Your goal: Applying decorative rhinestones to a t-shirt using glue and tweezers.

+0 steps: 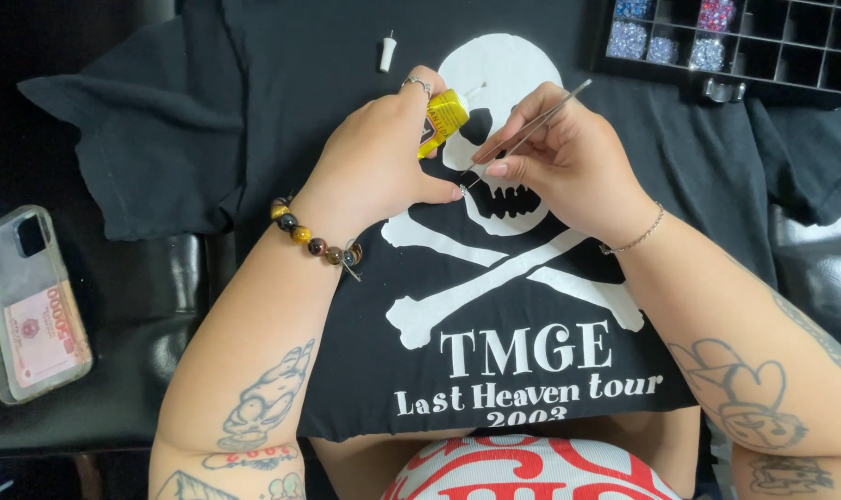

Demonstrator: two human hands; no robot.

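Head view looks down on a black shirt (281,120) with a white skull and crossed bones, spread flat across our lap and the dark seat. At the far right sits a black sorting tray (809,79), a few of its compartments filled with small sparkling stones; at the near left lies a phone in a clear case (31,301). Our left hand (383,153) is clenched around a small yellow glue tube (443,118), its nozzle pointing right over the skull, while its white cap (387,53) rests apart on the shirt farther off. Our right hand (554,157) pinches a pair of thin metal tweezers (531,130), tips down at the skull's teeth, just beside our left thumb. Whether a stone sits in the tips is too small to tell. To do this well, we judge, we should keep the cloth flat and taut, steady one hand against the other, squeeze only a tiny dot of glue, and press straight down.
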